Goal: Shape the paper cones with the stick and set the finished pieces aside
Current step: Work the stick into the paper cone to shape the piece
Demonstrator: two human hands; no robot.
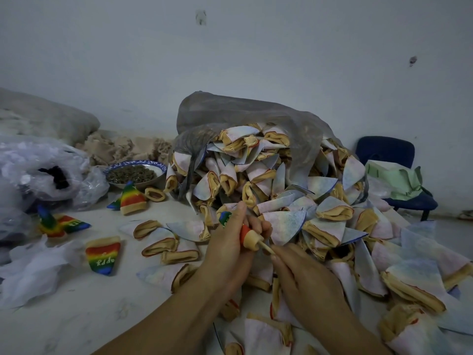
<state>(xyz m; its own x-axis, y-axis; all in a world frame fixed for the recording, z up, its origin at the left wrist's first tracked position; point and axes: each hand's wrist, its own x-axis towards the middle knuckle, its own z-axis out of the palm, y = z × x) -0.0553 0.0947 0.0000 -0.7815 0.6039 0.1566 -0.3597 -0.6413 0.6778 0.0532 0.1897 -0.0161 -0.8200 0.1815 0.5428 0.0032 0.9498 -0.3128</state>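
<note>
My left hand [230, 242] grips a rainbow cone [247, 233] whose tan rim points toward me. A thin wooden stick [266, 248] is pushed into the cone's open end, and my right hand [304, 280] holds the stick's near end. Behind and to the right lies a big heap of pale unshaped cones [281, 190] spilling out of a grey plastic bag [230, 111]. Several coloured finished cones lie on the left: one with lettering [103, 254], one upright [131, 197], and two more [60, 224] farther left.
A blue-rimmed bowl [135, 171] of dark bits stands at the back left beside clear plastic bags [43, 170]. White tissue scraps [38, 270] lie at the near left. A blue chair [391, 155] with green paper stands at the right wall.
</note>
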